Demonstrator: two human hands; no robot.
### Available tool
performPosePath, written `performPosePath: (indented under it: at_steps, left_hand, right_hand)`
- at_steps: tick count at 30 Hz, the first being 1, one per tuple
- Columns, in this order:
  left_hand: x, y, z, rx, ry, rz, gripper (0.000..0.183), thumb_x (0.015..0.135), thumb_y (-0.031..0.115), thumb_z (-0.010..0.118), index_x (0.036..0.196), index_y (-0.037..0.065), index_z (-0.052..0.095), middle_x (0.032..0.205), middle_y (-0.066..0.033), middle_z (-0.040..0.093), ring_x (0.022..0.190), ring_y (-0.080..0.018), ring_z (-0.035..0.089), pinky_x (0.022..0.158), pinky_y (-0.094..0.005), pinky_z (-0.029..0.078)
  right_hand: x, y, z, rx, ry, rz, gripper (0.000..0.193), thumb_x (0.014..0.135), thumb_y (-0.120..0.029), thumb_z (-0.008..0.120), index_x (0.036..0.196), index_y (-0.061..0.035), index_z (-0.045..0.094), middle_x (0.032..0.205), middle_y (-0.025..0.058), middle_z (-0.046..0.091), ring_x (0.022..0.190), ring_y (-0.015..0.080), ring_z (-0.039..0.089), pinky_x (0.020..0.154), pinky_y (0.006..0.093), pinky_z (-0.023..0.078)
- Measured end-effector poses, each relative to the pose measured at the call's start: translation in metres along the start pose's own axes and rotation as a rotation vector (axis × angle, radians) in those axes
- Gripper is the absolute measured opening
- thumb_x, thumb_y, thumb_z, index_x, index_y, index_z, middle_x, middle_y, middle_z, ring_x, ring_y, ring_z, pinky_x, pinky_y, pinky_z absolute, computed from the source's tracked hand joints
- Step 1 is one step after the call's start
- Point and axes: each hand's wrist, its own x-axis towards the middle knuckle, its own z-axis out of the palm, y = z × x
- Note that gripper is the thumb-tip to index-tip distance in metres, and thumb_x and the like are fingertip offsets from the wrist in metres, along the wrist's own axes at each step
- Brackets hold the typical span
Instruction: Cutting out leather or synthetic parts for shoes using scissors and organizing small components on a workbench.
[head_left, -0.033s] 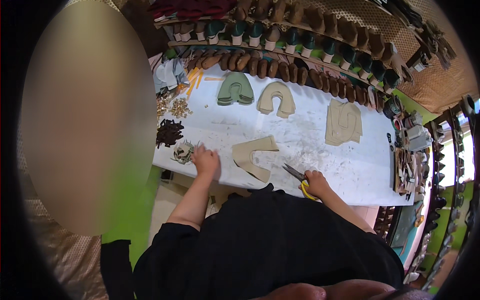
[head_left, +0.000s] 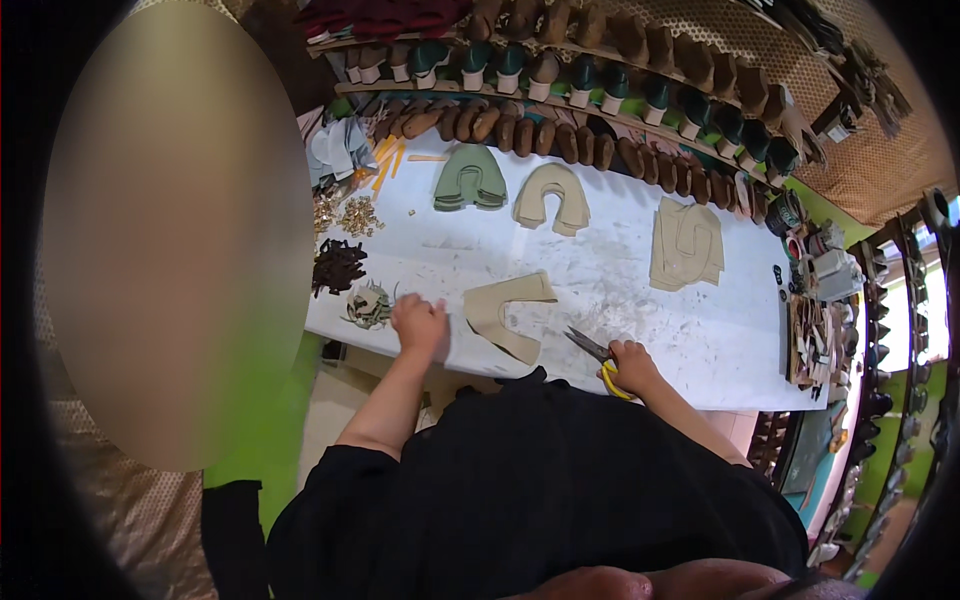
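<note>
My right hand (head_left: 634,368) grips a pair of scissors (head_left: 592,346) by its yellow handles near the table's front edge; the dark blades point away to the left. My left hand (head_left: 418,322) is empty, its fingers loosely spread, just right of a small heap of green and beige trimmings (head_left: 369,305). Between my hands lies a beige U-shaped cut piece (head_left: 490,306), flat on the white table and apart from both. Farther back are a stack of green U-shaped pieces (head_left: 470,180) and a stack of beige ones (head_left: 553,198).
Beige sheets (head_left: 688,245) with a curved piece on top lie at the right. Dark strips (head_left: 340,264) and small gold-coloured fittings (head_left: 360,215) are piled along the left side. Rows of shoe lasts (head_left: 560,140) line the back shelves. A box of tools (head_left: 807,345) stands at the right edge.
My left hand has drawn slightly right, away from the heap of trimmings. The right hand and scissors have stayed where they were.
</note>
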Motion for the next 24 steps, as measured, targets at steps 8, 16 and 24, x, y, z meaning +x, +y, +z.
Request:
performPosePath:
  at_steps: [8, 16, 24]
  left_hand:
    - [0.009, 0.072, 0.009, -0.471, -0.029, 0.138, 0.016, 0.083, 0.021, 0.068, 0.083, 0.005, 0.065, 0.082, -0.0171, 0.065, 0.08, -0.0361, 0.062, 0.073, -0.0442, 0.051]
    - [0.016, 0.177, -0.072, -0.589, -0.106, 0.381, 0.02, 0.091, 0.018, 0.061, 0.107, 0.007, 0.054, 0.083, -0.019, 0.067, 0.076, -0.0413, 0.064, 0.07, -0.0463, 0.051]
    - [0.034, 0.243, -0.141, -0.972, -0.17, 0.452, 0.048, 0.095, 0.005, 0.054, 0.142, 0.015, 0.047, 0.099, -0.0199, 0.068, 0.087, -0.028, 0.067, 0.079, -0.0347, 0.051]
  right_hand:
    - [-0.004, -0.001, 0.004, -0.012, 0.049, -0.002, 0.051, 0.078, -0.049, 0.073, 0.109, -0.012, 0.056, 0.106, 0.0164, 0.059, 0.105, 0.0374, 0.057, 0.088, 0.0458, 0.05]
    - [-0.006, 0.006, 0.012, 0.03, 0.115, -0.023, 0.051, 0.076, -0.045, 0.076, 0.11, -0.0119, 0.057, 0.105, 0.017, 0.059, 0.103, 0.0387, 0.057, 0.088, 0.0462, 0.049]
    - [-0.007, 0.007, 0.014, -0.006, 0.112, -0.023, 0.054, 0.076, -0.052, 0.074, 0.112, -0.0155, 0.056, 0.109, 0.0155, 0.06, 0.108, 0.0361, 0.057, 0.089, 0.0447, 0.051]
